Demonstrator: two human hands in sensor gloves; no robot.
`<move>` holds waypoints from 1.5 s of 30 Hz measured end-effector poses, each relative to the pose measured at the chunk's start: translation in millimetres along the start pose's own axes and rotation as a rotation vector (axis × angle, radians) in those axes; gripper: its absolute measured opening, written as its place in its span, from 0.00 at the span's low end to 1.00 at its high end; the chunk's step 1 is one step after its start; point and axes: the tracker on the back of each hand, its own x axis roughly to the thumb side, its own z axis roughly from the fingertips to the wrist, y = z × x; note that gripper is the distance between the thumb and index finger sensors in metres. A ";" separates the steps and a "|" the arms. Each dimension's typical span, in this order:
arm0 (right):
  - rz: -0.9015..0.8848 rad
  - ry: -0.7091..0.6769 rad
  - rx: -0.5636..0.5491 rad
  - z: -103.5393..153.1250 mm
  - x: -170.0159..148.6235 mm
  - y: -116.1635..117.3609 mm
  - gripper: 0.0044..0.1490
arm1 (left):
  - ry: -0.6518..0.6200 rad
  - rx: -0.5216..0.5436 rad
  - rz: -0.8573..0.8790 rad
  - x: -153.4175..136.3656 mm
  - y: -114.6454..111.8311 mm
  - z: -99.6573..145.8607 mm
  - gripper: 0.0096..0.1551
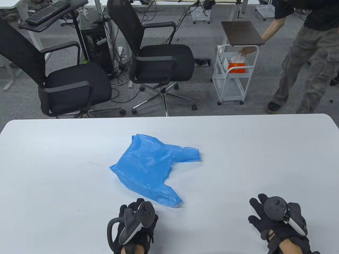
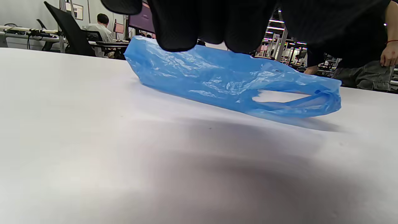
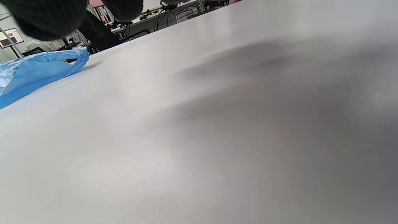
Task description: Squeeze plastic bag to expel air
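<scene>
Blue plastic bag (image 1: pixel 149 169) lying puffed on white desk (image 1: pixel 53 172), left hand (image 1: pixel 135 227) just beside it, grip unclear, right hand (image 1: pixel 278 219) well apart, fingers spread, holding nothing.

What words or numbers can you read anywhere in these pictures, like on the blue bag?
None can be read.
Blue plastic bag: plain, no print shows.
Orange box on the white cart: any print is too small to read.
Signs behind the table in the left wrist view: too blurred.
</scene>
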 end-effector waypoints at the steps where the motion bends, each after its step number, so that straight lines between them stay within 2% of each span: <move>1: -0.009 0.000 0.009 -0.2 -0.4 0.6 0.45 | 0.002 -0.009 0.003 -2.3 -0.7 -0.1 0.34; 5: -0.011 -0.016 0.027 0.7 1.2 1.2 0.45 | 0.017 -0.025 0.059 -7.6 -2.0 -0.7 0.34; 8: -0.015 -0.032 0.029 1.6 2.2 0.6 0.45 | 0.019 0.004 0.033 -4.8 -0.6 -0.6 0.31; 10: -0.032 -0.039 0.036 1.6 2.4 0.4 0.45 | 0.048 0.020 -0.046 -3.2 1.1 -4.7 0.27; 13: -0.052 -0.047 0.046 1.0 3.2 0.2 0.44 | 0.158 0.076 -0.268 -3.1 12.3 -14.1 0.27; 19: -0.063 -0.088 0.040 3.6 6.5 -3.3 0.44 | 0.129 0.145 -0.446 6.0 34.1 -50.3 0.41; 25: -0.091 -0.116 0.039 6.4 7.7 -5.6 0.44 | 0.054 0.067 -0.575 12.7 24.0 -97.4 0.43; 27: -0.098 -0.119 0.052 6.3 8.9 -5.1 0.44 | 0.053 0.039 -0.580 11.5 17.5 -106.5 0.44; 29: -0.101 -0.126 0.060 6.3 10.6 -4.8 0.44 | 0.061 0.033 -0.591 9.1 11.9 -112.9 0.40; 35: -0.098 -0.151 0.075 6.1 17.3 -3.4 0.44 | 0.053 0.062 -0.590 6.0 3.0 -118.3 0.19; 38: -0.098 -0.155 0.074 6.2 18.0 -3.6 0.44 | 0.045 0.055 -0.571 5.3 1.0 -118.6 0.19; 42: -0.115 -0.154 0.072 6.1 16.1 -4.9 0.44 | 0.064 0.087 -0.432 3.6 14.5 -119.1 0.19; 45: -0.127 -0.155 0.077 5.8 15.5 -5.5 0.44 | 0.099 0.135 -0.223 3.8 39.7 -119.3 0.20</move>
